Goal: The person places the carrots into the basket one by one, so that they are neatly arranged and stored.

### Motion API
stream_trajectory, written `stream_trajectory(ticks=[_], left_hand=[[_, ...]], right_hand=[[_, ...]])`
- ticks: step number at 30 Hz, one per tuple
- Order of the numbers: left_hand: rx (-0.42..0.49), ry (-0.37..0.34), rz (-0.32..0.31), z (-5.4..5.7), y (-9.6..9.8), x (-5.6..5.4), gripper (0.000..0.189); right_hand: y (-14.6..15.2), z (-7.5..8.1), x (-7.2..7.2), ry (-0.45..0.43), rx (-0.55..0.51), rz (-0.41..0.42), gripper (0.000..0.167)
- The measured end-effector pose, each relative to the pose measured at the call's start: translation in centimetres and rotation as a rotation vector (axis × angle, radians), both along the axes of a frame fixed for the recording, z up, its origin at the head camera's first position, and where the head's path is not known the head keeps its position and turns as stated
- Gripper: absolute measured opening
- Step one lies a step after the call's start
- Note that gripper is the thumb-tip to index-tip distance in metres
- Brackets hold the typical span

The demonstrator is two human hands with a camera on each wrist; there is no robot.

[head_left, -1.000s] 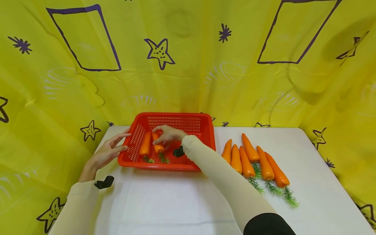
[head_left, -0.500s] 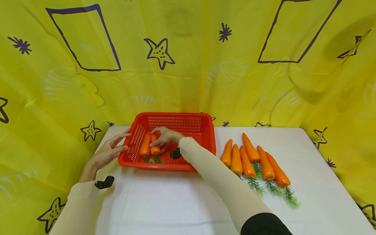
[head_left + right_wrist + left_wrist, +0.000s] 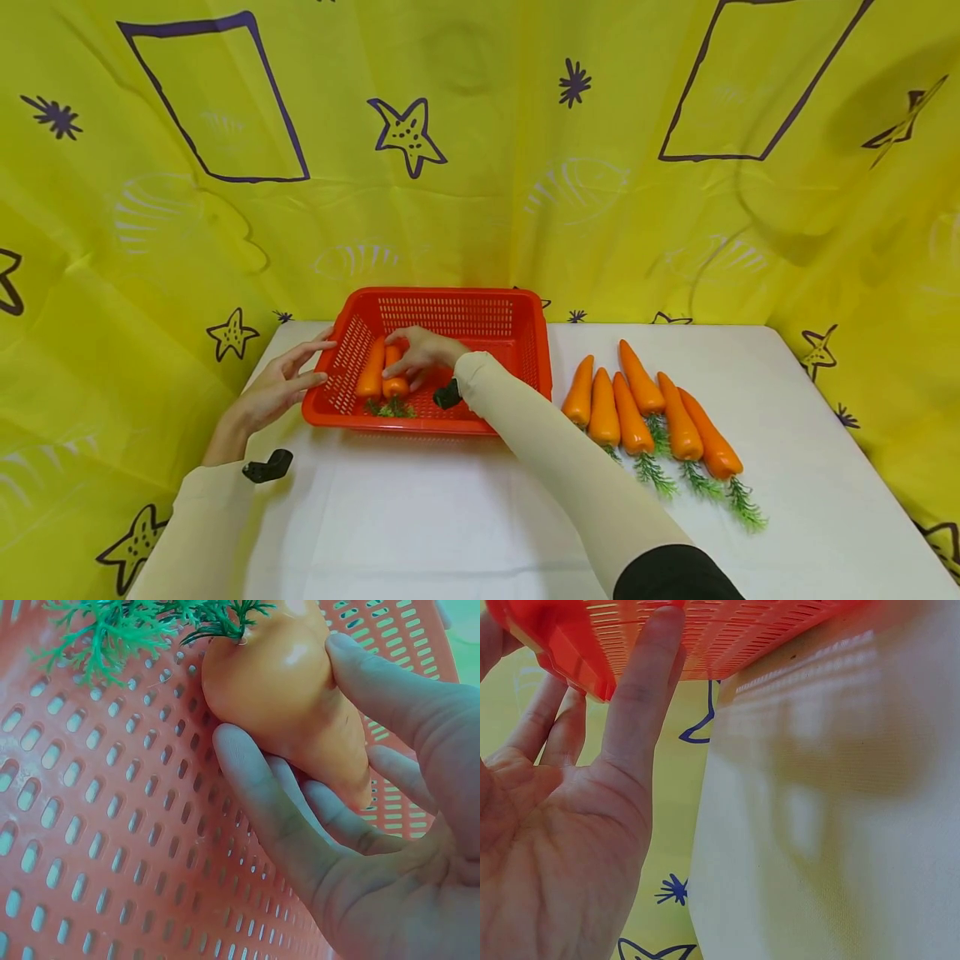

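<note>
An orange carrot (image 3: 395, 387) with a feathery green top lies in the left part of a red plastic basket (image 3: 420, 424). My right hand (image 3: 427, 350) holds it from its right side. The right wrist view shows the thumb on one side of the carrot (image 3: 277, 690) and the fingers curled along the other, close over the slotted floor. Directly left of it lies a second carrot (image 3: 369, 371), parallel and touching or nearly so. At the basket's left side, my left hand (image 3: 273, 387) rests spread, nearly straight fingertips against the wall (image 3: 735, 634).
On the white table (image 3: 420, 517), several more carrots (image 3: 632, 417) lie fanned out right of the basket, green tops towards me. A yellow patterned curtain (image 3: 480, 208) rises behind the table and along both sides. My right forearm (image 3: 570, 467) crosses over the basket's front right corner.
My right hand has slid the carrot a little left, up beside the other carrot; their green tops now overlap. The left hand and the basket stay in place.
</note>
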State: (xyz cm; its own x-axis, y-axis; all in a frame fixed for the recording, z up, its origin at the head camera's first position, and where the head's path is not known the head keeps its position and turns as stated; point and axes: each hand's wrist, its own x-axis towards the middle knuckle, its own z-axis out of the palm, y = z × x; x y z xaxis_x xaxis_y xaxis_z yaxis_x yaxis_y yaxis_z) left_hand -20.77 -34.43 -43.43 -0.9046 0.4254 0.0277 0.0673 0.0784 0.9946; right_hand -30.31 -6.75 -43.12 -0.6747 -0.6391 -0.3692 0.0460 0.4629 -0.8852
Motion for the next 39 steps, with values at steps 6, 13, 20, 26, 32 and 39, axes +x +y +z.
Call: stream_trajectory(ticks=[6,13,20,26,32,39], left_hand=[[-0.006,0.002,-0.005,0.0,0.1,-0.1,0.051],[-0.016,-0.011,0.005,0.0,0.3,-0.1,0.051],[-0.03,-0.013,0.017,-0.2,0.3,0.1,0.051],[-0.034,-0.017,0.024,-0.2,0.1,0.2,0.053],[-0.031,-0.021,0.021,-0.2,0.0,0.3,0.054],[-0.023,-0.017,0.01,0.0,0.0,0.2,0.053]], right_hand=[[0.2,-0.1,-0.2,0.002,0.004,0.009,0.071],[0.9,0.2,-0.2,0.001,0.016,0.046,0.075],[1.5,1.0,0.0,0.038,0.068,0.107,0.076],[2.2,2.5,0.5,0.138,0.15,0.2,0.077],[3.5,4.7,1.3,0.218,0.177,0.292,0.078],[6.8,6.8,2.2,0.343,0.143,0.359,0.074]])
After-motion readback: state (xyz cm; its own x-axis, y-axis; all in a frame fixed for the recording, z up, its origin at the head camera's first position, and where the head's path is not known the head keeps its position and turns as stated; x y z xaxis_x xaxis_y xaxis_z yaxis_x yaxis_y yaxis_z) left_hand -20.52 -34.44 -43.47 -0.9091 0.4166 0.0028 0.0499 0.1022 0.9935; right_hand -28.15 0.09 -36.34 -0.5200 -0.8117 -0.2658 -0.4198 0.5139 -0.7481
